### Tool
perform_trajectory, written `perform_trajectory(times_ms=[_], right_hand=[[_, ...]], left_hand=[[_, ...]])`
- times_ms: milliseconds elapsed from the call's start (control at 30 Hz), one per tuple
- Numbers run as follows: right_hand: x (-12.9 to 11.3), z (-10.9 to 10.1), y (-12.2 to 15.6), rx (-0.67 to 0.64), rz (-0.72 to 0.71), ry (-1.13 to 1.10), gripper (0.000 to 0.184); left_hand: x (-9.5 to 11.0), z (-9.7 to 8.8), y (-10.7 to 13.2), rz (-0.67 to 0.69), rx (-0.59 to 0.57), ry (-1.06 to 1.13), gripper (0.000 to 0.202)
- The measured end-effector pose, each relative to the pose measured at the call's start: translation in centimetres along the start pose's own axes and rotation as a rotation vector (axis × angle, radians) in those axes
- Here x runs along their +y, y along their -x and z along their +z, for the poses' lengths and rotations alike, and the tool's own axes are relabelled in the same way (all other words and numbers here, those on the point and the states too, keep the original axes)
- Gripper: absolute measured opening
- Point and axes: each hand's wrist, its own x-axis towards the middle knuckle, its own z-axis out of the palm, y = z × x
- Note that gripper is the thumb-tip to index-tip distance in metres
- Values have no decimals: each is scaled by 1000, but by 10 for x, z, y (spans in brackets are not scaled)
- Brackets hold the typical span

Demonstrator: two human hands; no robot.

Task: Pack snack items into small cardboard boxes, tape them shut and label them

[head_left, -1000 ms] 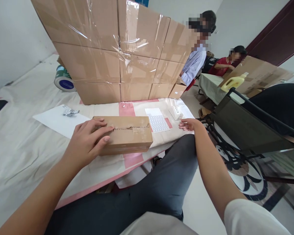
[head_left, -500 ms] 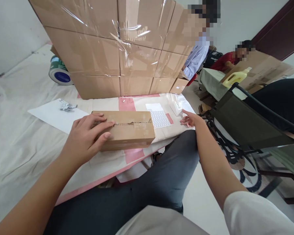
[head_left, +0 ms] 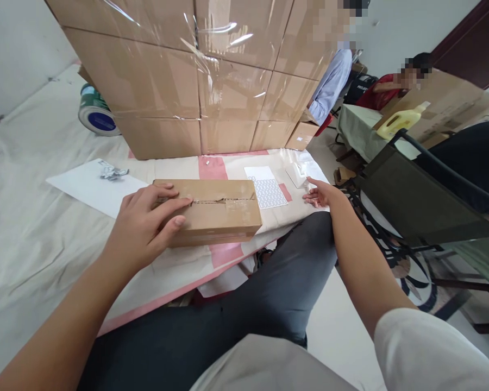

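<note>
A taped cardboard box (head_left: 215, 217) lies on the cloth-covered bed or table in front of me, a ragged line running along the seam on its top. My left hand (head_left: 150, 217) rests over the box's left end, fingers spread. To the right, my right hand (head_left: 320, 193) is held low near the edge, its fingers apart and nothing visible in them. Just beyond it sits a small white object (head_left: 296, 175), whose kind I cannot make out. Between the box and that hand lies a sheet of printed labels (head_left: 269, 190).
A film-wrapped stack of cartons (head_left: 228, 98) stands behind the box. At left are a white sheet (head_left: 85, 187) with crumpled scraps (head_left: 113, 172) and a green can (head_left: 98, 114). A chair (head_left: 427, 206), a yellow jug (head_left: 403, 120) and two people are at right.
The whole view has shifted slightly, so things sit a little higher and farther right. My left hand stays on the box and my right hand stays by the white object.
</note>
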Motion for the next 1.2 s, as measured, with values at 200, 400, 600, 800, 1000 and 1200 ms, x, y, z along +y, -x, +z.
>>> perform_trajectory(times_ms=[200,400,600,800,1000,1200], right_hand=[[-1,0,-1,-5,1,-12,53],[-1,1,1,-10,6,-40,50],[-1,2,7,-16,13,-71,46],[-1,3,10,-5,10,-87,47],[1,6,11,25,1,-89,48],[5,10,17,83,-43,-58,50]], left_hand=[[1,-1,1,-29,-19,-1,41],[-1,1,2,-29,-7,15,41],[0,1,2,-48,-21,7,44],[2,0,2,-61,-22,-5,45],[3,0,2,-89,-40,-13,45],[2,-2,3,-67,-64,-28,45]])
